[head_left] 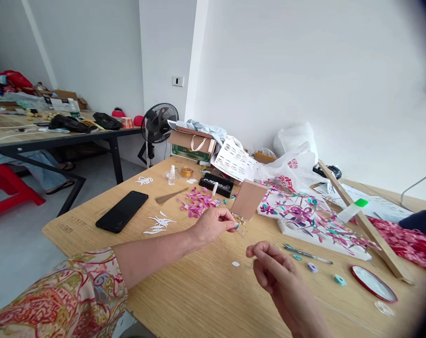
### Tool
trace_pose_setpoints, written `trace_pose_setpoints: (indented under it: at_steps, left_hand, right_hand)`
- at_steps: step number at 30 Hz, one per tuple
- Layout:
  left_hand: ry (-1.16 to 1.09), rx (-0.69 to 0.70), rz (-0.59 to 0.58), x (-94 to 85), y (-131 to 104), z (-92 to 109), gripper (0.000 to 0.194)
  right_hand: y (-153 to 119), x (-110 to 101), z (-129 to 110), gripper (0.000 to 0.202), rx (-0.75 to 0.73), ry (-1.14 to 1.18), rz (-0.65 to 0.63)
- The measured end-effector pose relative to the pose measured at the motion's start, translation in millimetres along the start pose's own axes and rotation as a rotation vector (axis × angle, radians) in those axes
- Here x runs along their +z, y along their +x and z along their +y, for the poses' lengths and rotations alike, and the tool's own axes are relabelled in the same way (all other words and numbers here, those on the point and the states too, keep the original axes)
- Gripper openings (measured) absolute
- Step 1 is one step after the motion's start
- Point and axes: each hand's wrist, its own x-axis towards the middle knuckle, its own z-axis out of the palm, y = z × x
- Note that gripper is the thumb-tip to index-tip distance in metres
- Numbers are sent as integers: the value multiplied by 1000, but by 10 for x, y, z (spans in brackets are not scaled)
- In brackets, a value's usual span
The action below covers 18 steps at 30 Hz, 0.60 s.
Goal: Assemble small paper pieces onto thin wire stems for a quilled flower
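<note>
Reaching over the middle of the table, my left hand (213,225) has its thumb and fingers pinched together, with a small blue piece (237,226) at the tips. Small beads (240,218) lie just beyond those fingertips, by an upright wooden block (248,199). My right hand (274,267) is nearer to me, its fingers curled and thumb pressed to them; whatever is in that pinch is too small or hidden. A white disc (235,264) lies between the hands. Behind my left hand spreads a pile of pink petals (201,203), with white leaf-shaped pieces (159,224) to its left.
A black phone (122,211) lies at left, near thin brown wires (171,196). At right are tweezers (308,253), ribbon spools (339,280), a red-rimmed round dish (374,283), a wooden bar (368,225) and pink flower sprays (304,211) on white foam. A black tray (216,184) sits farther back.
</note>
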Motion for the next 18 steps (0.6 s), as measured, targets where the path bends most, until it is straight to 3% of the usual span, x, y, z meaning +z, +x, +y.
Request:
trace_pose_setpoints:
  at_steps: [3, 6, 8, 12, 15, 18]
  left_hand:
    - [-18, 0, 0, -21, 12, -9, 10]
    - [-19, 25, 10, -48, 29, -10, 11]
    - [-23, 29, 9, -69, 33, 1, 10]
    - [-46, -42, -73, -76, -10, 39, 13]
    - [-73, -100, -165, -42, -61, 62, 17]
    - [-70, -110, -196, -6, -87, 72, 18]
  right_hand:
    - [-62, -118, -28, 23, 77, 76, -70]
    - [-154, -270, -37, 26, 180, -55, -59]
    - [-217, -434, -64, 30, 222, -197, -19]
    - [-215, -914, -201, 34, 130, -452, 159]
    - [-121, -1189, -335, 29, 17, -971, 350]
    - [-92, -1140, -444, 32, -248, -1491, 617]
